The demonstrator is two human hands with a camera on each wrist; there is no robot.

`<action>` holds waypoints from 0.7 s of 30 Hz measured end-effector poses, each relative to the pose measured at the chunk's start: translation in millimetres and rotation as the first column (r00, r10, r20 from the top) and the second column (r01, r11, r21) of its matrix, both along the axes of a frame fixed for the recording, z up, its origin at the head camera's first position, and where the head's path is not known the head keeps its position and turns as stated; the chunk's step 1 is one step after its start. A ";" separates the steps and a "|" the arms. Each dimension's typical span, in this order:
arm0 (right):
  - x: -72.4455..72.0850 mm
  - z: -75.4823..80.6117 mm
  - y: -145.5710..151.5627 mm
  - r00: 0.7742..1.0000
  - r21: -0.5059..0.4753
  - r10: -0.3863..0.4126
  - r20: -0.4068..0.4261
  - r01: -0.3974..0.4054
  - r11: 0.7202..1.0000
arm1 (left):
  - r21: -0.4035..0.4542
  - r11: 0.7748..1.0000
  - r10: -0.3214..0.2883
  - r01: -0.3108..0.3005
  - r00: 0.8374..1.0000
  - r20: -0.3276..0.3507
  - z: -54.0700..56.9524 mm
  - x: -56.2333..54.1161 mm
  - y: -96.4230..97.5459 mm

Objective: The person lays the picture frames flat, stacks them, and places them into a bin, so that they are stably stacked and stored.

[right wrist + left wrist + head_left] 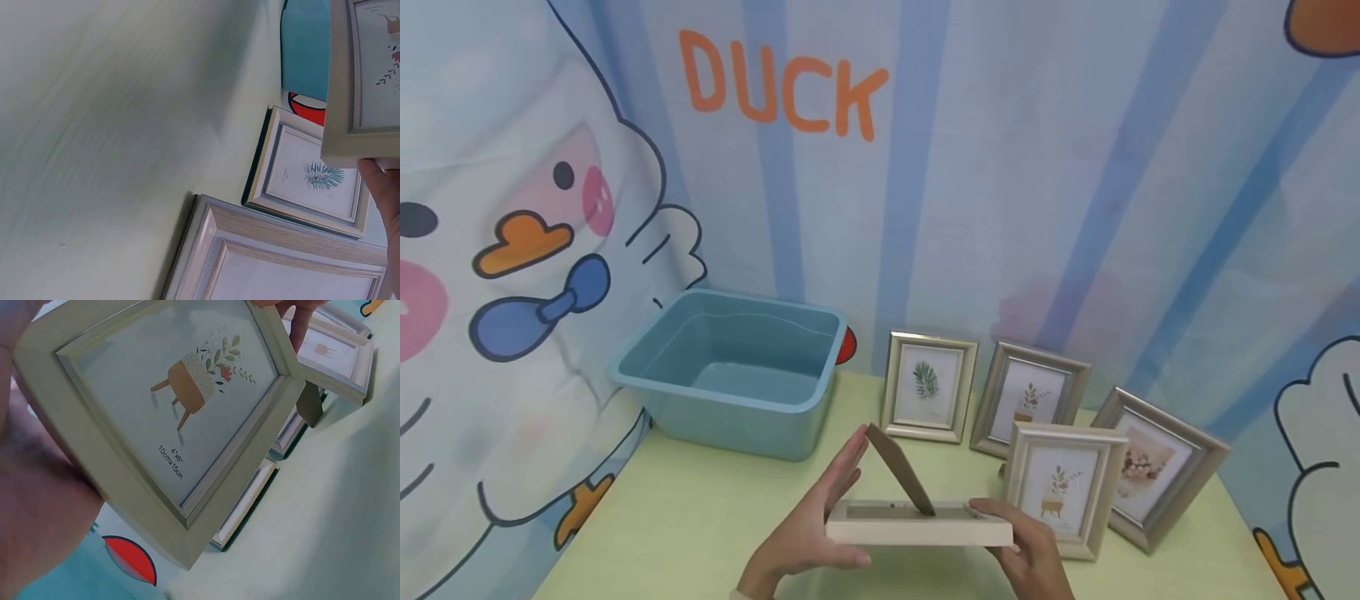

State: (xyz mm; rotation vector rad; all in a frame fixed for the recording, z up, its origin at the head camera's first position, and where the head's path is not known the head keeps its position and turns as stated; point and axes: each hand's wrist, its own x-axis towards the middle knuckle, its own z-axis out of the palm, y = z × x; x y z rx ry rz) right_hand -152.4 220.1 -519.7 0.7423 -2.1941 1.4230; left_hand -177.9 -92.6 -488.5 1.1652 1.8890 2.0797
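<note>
A cream picture frame [917, 534] is held up off the table, its back facing upward and its brown easel stand [897, 467] swung out. My right hand [1030, 546] grips the frame's right end, with the thumb and fingers on its edge. At the other end my left hand [808, 521] is spread: nearly straight fingers reach the stand's top, and the thumb lies below the frame. The left palm [44, 512] is against the frame's edge in the left wrist view. That view also shows the front, a print of a plant in a brown legged pot [190, 384].
Standing frames are grouped at the right: a leaf print frame [929, 387], a plant print frame [1030, 398], a cream frame [1063, 490] and a blossom print frame [1157, 467]. A blue-green plastic tub [737, 425] sits at the back left. A duck-patterned curtain [1000, 167] hangs behind the table.
</note>
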 end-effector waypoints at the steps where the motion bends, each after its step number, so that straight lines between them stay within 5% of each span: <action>1: -0.3 0.0 0.1 1.000 -0.002 0.004 -0.023 -0.004 1.000 | -0.007 1.000 0.007 -0.007 1.000 -0.009 1.2 1.1 0.3; 8: -2.4 0.8 1.6 0.986 0.043 -0.032 -0.163 0.039 0.998 | -0.066 0.993 0.090 -0.094 0.995 -0.051 9.7 7.8 1.8; 14: -8.2 -2.0 4.7 0.959 0.034 -0.025 -0.283 0.036 0.999 | -0.136 0.965 0.211 -0.225 0.971 -0.109 13.0 15.3 2.0; 18: -9.7 -3.8 6.1 0.941 0.022 -0.042 -0.335 0.053 0.998 | -0.110 0.932 0.320 -0.347 0.924 -0.208 10.8 17.7 3.6; 21: -7.4 -3.8 5.3 0.946 0.011 -0.082 -0.314 0.089 0.996 | -0.030 0.889 0.424 -0.457 0.845 -0.326 7.3 17.5 5.4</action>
